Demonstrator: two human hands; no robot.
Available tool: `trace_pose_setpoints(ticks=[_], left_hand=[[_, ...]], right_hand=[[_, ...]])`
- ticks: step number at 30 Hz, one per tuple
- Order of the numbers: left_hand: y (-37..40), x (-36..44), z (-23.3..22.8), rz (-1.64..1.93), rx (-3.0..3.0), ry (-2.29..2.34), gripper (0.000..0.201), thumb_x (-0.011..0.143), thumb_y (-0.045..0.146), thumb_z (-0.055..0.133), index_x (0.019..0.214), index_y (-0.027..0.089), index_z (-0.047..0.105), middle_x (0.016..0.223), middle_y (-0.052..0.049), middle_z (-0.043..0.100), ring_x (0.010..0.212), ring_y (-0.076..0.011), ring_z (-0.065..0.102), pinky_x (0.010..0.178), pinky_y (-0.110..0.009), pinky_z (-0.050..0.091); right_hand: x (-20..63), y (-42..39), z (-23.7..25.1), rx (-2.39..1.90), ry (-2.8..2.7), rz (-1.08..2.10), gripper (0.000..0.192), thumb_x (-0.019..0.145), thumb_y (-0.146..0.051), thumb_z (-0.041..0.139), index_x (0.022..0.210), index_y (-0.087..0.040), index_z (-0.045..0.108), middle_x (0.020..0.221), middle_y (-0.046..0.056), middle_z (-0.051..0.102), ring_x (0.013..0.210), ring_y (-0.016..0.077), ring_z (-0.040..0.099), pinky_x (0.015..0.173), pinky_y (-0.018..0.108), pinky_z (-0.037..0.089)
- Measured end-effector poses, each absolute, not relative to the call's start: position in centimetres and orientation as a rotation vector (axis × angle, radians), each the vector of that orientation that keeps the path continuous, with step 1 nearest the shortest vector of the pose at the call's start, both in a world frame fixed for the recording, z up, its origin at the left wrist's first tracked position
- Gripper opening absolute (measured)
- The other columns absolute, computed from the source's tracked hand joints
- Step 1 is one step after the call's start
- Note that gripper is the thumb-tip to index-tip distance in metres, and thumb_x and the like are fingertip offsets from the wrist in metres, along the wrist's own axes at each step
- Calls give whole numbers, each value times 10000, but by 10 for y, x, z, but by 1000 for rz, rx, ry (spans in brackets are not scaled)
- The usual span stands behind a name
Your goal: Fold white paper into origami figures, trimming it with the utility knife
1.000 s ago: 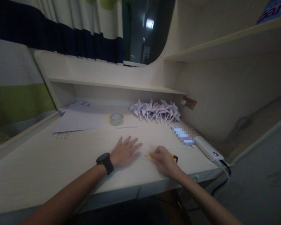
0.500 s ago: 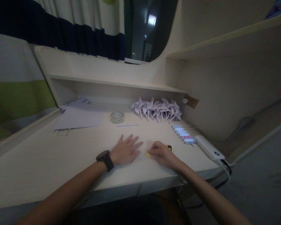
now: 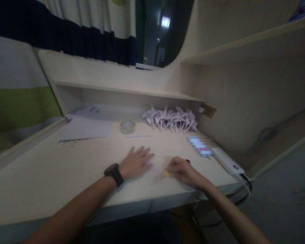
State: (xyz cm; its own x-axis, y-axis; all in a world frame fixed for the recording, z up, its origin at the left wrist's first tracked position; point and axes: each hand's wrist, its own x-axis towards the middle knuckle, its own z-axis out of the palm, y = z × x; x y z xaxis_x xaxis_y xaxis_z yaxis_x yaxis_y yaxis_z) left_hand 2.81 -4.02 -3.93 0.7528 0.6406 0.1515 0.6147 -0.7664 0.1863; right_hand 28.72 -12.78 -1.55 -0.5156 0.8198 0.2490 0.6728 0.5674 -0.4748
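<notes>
My right hand [image 3: 181,170] was closed round a yellow-and-black tool [image 3: 166,173], its yellow part showing at the fingertips and its black end behind the knuckles. A thin, blurred length ran from the yellow part toward the left and the near edge; I could not make out its tip. The tool was over the near middle of the desk [image 3: 66,184], apart from the left hand. My left hand [image 3: 136,165] gripped nothing visible: palm down on the desktop, fingers spread, black watch [image 3: 114,173] at the wrist. Containers, as read from the head view: the low shelf [image 3: 127,90] formed an open compartment along the back of the desk. At its right end stood a cluster of paper pinwheels [image 3: 170,119]; I could not tell how far inside they reached. At its left end, paper sheets [image 3: 87,127] extended from the opening onto the desktop. The upper right shelf [image 3: 244,44] bore a blue package [image 3: 303,10], cut off by the view, contents hidden. A tape roll [image 3: 127,127] lay flat, with a thin white stick [image 3: 138,136] just in front.
</notes>
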Motion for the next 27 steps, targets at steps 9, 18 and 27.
trace_pose_setpoints(ticks=[9, 18, 27], left_hand=[[-48, 7, -2, 338, 2954, 858, 602, 770, 668, 526, 1190, 241, 581, 1225, -85, 602, 1177, -285, 505, 1061, -422, 285], [-46, -2, -14, 220, 3035, 670, 70, 837, 253, 599, 815, 193, 627, 824, -33, 657, 765, -197, 621, 645, -276, 425], [-58, -2, -29, 255, 3252, 741, 195, 817, 54, 459, 901, 144, 611, 872, -96, 656, 753, -216, 627, 640, -312, 455]], right_hand=[[300, -122, -6, -1316, -2312, 518, 196, 861, -322, 584, 951, -229, 732, 927, 60, 594, 866, 179, 560, 776, 293, 443], [307, -114, -16, -1276, -2300, 639, 240, 832, -381, 614, 965, -223, 736, 960, 67, 588, 867, 181, 567, 777, 291, 442], [318, -104, -12, -1246, -2278, 741, 295, 796, -404, 635, 975, -194, 738, 956, 85, 599, 850, 198, 582, 777, 310, 450]])
